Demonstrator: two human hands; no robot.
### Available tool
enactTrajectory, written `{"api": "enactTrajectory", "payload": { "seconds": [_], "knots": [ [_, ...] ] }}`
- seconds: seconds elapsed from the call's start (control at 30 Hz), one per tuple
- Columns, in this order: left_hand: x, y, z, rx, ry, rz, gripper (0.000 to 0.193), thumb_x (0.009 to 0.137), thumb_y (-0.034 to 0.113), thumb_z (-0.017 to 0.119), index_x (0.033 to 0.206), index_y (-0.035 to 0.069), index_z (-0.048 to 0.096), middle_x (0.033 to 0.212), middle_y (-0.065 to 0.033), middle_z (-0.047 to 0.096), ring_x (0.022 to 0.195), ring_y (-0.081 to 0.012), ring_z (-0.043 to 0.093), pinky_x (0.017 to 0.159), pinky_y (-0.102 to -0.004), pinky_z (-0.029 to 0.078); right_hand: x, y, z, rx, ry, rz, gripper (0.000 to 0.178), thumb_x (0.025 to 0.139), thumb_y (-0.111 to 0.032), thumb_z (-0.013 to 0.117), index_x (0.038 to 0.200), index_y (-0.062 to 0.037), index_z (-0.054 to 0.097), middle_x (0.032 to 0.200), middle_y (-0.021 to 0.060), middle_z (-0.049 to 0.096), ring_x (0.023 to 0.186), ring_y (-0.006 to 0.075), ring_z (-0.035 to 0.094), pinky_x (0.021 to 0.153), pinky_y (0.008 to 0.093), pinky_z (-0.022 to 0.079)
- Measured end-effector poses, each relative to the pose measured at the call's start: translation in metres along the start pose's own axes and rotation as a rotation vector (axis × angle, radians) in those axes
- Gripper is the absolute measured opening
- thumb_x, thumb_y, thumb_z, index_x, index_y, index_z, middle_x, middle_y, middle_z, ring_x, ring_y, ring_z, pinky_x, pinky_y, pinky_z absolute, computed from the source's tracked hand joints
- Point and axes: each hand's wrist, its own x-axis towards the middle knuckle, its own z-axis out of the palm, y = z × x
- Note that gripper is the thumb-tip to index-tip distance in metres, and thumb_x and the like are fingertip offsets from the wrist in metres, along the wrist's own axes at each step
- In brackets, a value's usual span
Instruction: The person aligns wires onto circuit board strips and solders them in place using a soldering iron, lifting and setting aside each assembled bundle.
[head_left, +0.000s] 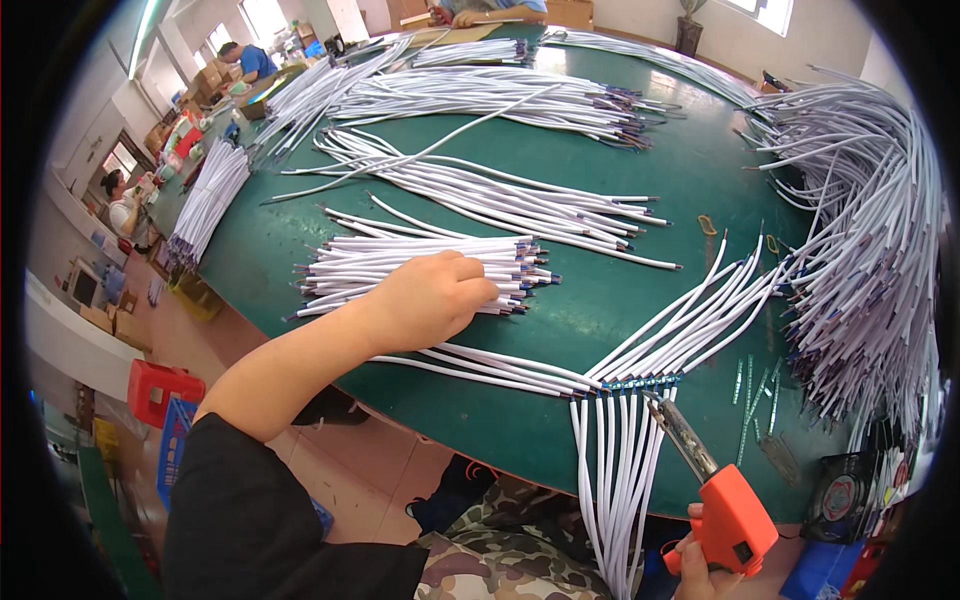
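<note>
My left hand [432, 297] is curled over a stack of short white cables [350, 262], its fingers closed on cable there; the fingertips are hidden. My right hand [700, 572], at the lower right, is wrapped round the red handle of a soldering gun [738, 520]. The gun's metal barrel slants up and left, its tip close to the right part of a narrow green circuit strip [640, 384]. From this strip, white cables [690, 320] fan toward the far right, and others [615, 450] hang over the table's near edge. A few more cables [490, 368] reach it from the left.
Further bundles of white cables [480, 100] lie across the green table [720, 170]. A big heap of cables [865, 240] fills the right side. Loose green strips [750, 400] lie near a small black fan [840, 495]. Other people [255, 62] sit farther off.
</note>
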Motion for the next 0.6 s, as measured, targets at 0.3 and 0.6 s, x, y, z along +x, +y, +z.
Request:
{"api": "enactTrajectory", "payload": {
  "seconds": [0.3, 0.6],
  "knots": [
    [0.034, 0.027, -0.018, -0.638, 0.147, -0.124, 0.022, 0.089, -0.001, 0.068, 0.111, 0.003, 0.066, 0.09, -0.0075, 0.057, 0.078, -0.0221, 0.055, 0.071, -0.0335, 0.047, 0.0, -0.01, 0.004, 0.048, 0.036, -0.002, 0.042, 0.088, 0.007, 0.064, 0.129, 0.0061, 0.057, 0.085, 0.0073, 0.062, 0.056, 0.0078, 0.05, 0.052, 0.0215, 0.041],
    [0.058, 0.05, -0.006, -0.722, -0.014, 0.037, 0.051, 0.088, -0.004, 0.069, 0.134, 0.017, 0.065, 0.091, -0.0066, 0.054, 0.081, -0.0254, 0.057, 0.076, -0.0359, 0.05, -0.006, 0.01, -0.008, 0.045, 0.126, -0.107, 0.057, 0.085, -0.013, 0.072, 0.133, 0.0085, 0.051, 0.114, 0.0237, 0.068, 0.067, 0.0152, 0.062, 0.062, 0.0265, 0.052]
  ]
}}
